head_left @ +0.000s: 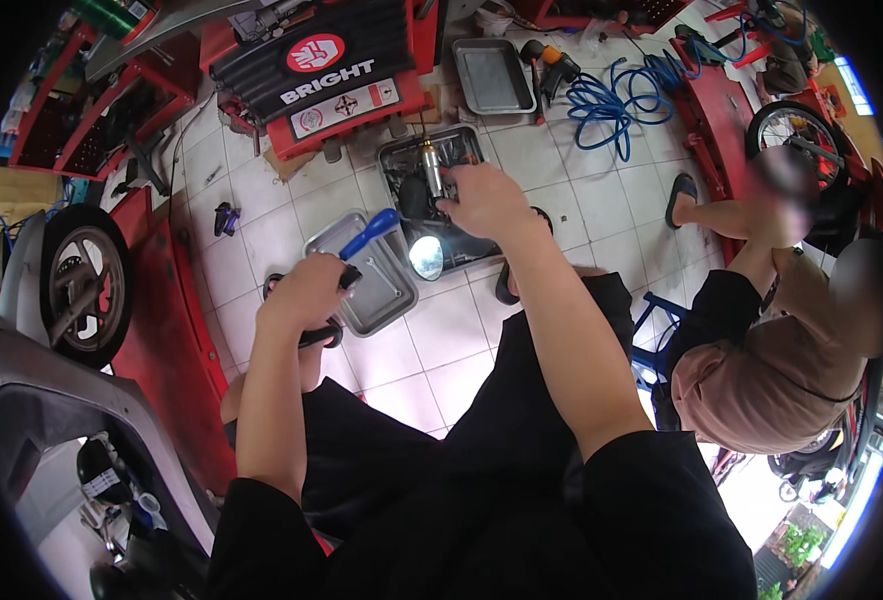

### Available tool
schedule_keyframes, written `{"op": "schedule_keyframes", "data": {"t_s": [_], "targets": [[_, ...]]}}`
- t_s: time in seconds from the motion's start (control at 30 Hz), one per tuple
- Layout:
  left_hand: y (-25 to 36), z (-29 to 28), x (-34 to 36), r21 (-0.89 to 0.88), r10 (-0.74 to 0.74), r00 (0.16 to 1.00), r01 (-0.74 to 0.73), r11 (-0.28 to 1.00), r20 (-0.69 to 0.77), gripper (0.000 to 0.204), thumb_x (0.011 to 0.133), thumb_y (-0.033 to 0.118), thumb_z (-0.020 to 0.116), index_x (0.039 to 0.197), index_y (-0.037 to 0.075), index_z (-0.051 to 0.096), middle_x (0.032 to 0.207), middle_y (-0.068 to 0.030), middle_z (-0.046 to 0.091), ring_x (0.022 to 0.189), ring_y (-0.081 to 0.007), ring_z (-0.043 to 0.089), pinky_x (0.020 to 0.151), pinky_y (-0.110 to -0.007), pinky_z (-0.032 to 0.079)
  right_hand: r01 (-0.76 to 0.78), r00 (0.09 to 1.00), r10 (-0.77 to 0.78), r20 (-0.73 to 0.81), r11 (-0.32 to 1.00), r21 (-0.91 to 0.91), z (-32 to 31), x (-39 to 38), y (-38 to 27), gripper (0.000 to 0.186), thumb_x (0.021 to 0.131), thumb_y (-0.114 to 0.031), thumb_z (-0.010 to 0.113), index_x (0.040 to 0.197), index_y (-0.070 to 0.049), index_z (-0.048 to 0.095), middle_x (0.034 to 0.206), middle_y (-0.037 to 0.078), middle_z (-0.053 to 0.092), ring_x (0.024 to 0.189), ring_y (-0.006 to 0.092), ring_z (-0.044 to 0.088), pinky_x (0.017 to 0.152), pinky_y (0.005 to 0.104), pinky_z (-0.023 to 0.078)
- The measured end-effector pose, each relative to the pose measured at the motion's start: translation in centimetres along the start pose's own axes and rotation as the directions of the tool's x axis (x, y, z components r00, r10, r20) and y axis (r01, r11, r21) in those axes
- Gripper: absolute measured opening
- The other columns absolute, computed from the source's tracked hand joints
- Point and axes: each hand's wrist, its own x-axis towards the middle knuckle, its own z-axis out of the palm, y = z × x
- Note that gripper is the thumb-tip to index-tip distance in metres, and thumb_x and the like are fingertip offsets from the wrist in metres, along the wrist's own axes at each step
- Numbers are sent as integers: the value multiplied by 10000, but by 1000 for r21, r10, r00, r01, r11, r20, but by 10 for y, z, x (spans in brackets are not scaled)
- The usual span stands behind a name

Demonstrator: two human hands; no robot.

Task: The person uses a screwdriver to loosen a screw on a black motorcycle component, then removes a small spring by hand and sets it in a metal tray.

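My left hand (306, 292) is closed on a blue-handled tool (369, 232). Its handle points up and right over a grey metal tray (354, 318), and a dark end shows by my fingers. A small wrench (394, 281) lies in that tray. Ahead, my right hand (489, 200) grips a silver cylindrical part (433, 172) with a gold-coloured upper end. The part stands roughly upright over a second metal tray (386, 163) holding dark parts. At that tray's near edge is a bright, round, shiny thing (426, 258) whose kind I cannot make out.
Beyond stands a red motorcycle lift (351, 115) with a black cover. A third tray (491, 78), a yellow-black power tool (551, 65) and a coiled blue hose (616, 112) lie on the tiles. A seated person (761, 380) is at right, a motorcycle wheel (86, 285) at left.
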Motion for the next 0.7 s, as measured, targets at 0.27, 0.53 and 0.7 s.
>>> {"op": "schedule_keyframes", "data": {"t_s": [0.27,0.53,0.7], "targets": [[-9,-20,-10,-224,-125,987,101,969,-98,156,782,70,653,897,-36,641,900,-226,630,868,-395,610,767,-434,484,-136,991,136,-22,990,-42,0,-1,1,297,817,-287,644,994,-48,653,941,192,660,918,361,637,798,431,514],[-13,-27,-19,-160,-121,984,100,982,-130,181,797,56,653,958,-26,642,984,-221,612,922,-386,597,798,-434,472,-262,927,263,-267,964,40,-20,3,26,302,836,-270,607,1029,-46,667,936,221,663,894,373,641,799,440,510],[-13,-24,-18,-162,-92,984,66,985,-155,179,793,61,652,949,-26,641,989,-221,615,940,-388,593,808,-436,473,-268,943,291,-164,952,146,-26,-2,24,295,845,-299,590,905,-21,664,921,220,656,903,385,635,787,454,509]]}}
